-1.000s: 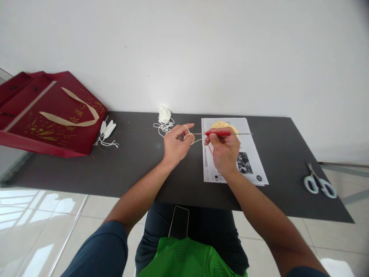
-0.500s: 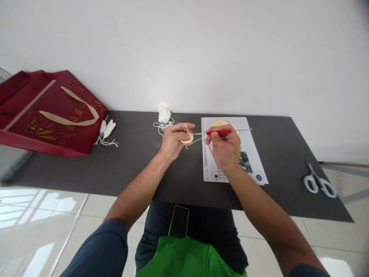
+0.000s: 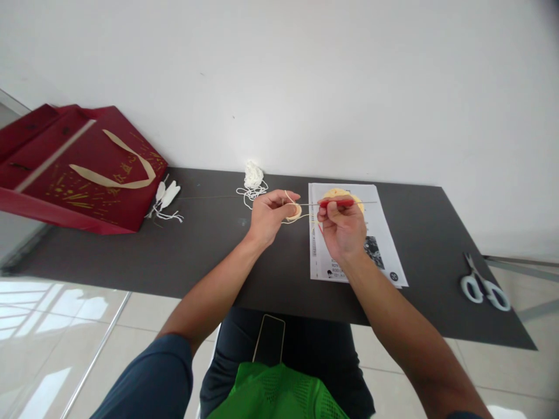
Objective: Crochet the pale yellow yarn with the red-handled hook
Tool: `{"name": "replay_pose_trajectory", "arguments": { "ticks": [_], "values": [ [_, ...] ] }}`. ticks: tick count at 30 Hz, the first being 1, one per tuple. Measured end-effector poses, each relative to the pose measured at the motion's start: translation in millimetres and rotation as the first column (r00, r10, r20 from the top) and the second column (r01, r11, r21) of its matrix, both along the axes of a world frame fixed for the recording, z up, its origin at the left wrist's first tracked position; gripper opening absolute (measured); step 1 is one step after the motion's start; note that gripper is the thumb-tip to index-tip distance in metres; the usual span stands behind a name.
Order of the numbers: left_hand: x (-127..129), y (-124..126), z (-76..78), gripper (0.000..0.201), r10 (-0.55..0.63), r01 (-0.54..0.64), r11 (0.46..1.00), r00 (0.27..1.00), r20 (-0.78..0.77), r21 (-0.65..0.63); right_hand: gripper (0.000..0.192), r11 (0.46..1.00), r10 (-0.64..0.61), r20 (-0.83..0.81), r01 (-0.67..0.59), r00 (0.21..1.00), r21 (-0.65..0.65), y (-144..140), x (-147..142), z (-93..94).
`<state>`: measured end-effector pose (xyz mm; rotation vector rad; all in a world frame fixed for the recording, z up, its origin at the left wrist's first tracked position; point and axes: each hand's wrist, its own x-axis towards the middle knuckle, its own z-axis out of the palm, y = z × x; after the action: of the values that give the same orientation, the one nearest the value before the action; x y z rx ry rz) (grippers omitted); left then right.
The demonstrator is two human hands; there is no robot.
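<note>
Starting far out to the left of my left hand: red gift bag (image 3: 82, 169) lay flat on the dark table (image 3: 209, 256), tan ribbon handle on top. Just beside its right edge sat a few small white tassels (image 3: 165, 198). Closer to my left hand, past the fingertips toward the wall, was a loose clump of white yarn (image 3: 252, 177), with tangled strands trailing down from it.

My left hand (image 3: 266, 216) was up over the table, fingers pinched together on a small cream crochet piece (image 3: 294, 210). Cream yarn strand (image 3: 288, 198) looped over my index finger and ran down into the piece.

My right hand (image 3: 343, 227) sat just right of the left, nearly level with it, fingers clamped on the red grip of the crochet hook (image 3: 336, 203). Hook shaft ran roughly level, tip pointing left into the crochet piece, tail end sticking out right past my knuckles. Couldn't tell whether the tip had caught a stitch, too small.

Under and behind my right hand lay a printed sheet (image 3: 384, 244), with a cream yarn ball (image 3: 349, 194) on its far end, partly hidden by the hand.

Well off to the right of my right hand, near the table's edge: white-handled scissors (image 3: 483, 286), blades closed.

Below both wrists, on my lap, a dark phone (image 3: 271, 339).
</note>
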<state>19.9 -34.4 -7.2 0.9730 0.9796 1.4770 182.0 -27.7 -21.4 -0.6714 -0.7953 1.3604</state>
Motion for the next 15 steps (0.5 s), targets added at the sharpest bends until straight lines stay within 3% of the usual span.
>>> {"name": "replay_pose_trajectory", "arguments": {
  "ticks": [4,9,15],
  "values": [
    [0.0,-0.3,-0.5,0.029,0.014,-0.013,1.000,0.999,-0.035,0.022,0.024,1.000,0.025,-0.021,-0.026,0.999,-0.009,2.1,1.4,-1.9],
    [1.0,-1.9,-1.0,0.035,0.044,-0.041,0.998,0.997,-0.066,0.050,0.024,0.979,0.077,-0.150,-0.103,0.986,-0.176,3.0,-0.8,-5.4],
    [4.1,-3.3,-0.3,0.016,0.010,-0.009,0.996,1.000,0.017,-0.085,0.018,0.946,0.082,-0.256,-0.155,0.963,-0.283,-3.2,-5.6,2.1]
  ]
}}
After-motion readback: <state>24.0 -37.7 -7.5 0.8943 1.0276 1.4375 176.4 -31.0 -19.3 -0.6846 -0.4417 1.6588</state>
